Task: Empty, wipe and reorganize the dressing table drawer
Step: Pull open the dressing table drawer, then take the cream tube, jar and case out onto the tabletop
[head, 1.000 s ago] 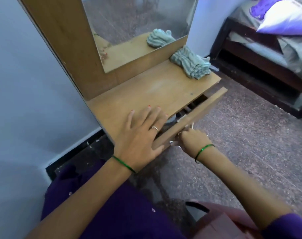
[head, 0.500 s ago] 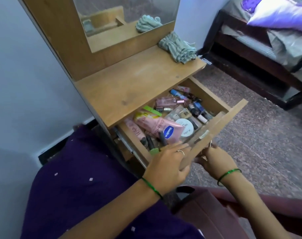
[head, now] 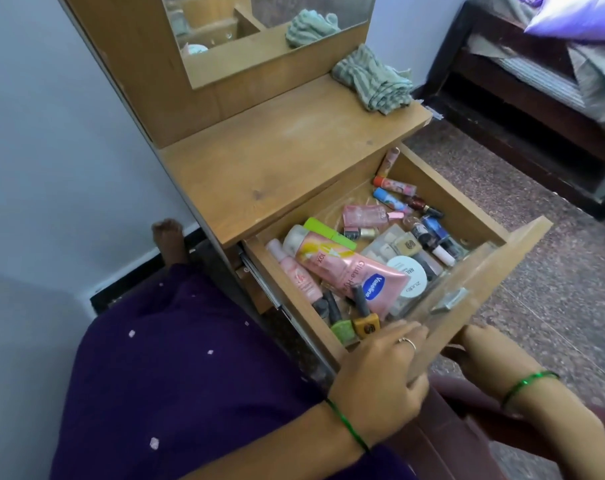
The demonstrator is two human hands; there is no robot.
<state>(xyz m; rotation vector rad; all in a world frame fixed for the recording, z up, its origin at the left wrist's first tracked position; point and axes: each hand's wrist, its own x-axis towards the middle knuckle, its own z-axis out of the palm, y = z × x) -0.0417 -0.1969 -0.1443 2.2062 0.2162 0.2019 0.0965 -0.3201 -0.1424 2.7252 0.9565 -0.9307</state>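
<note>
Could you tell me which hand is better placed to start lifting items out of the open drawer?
Left. The left hand sits at the drawer front beside the nail polish bottles; the right hand is under the front panel, outside it.

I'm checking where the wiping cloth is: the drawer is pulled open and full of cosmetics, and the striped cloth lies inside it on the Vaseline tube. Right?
Not quite. The drawer is pulled open and full of cosmetics, but the striped cloth lies on the dressing table top beside the mirror, not inside on the Vaseline tube. The head view shows it.
</note>
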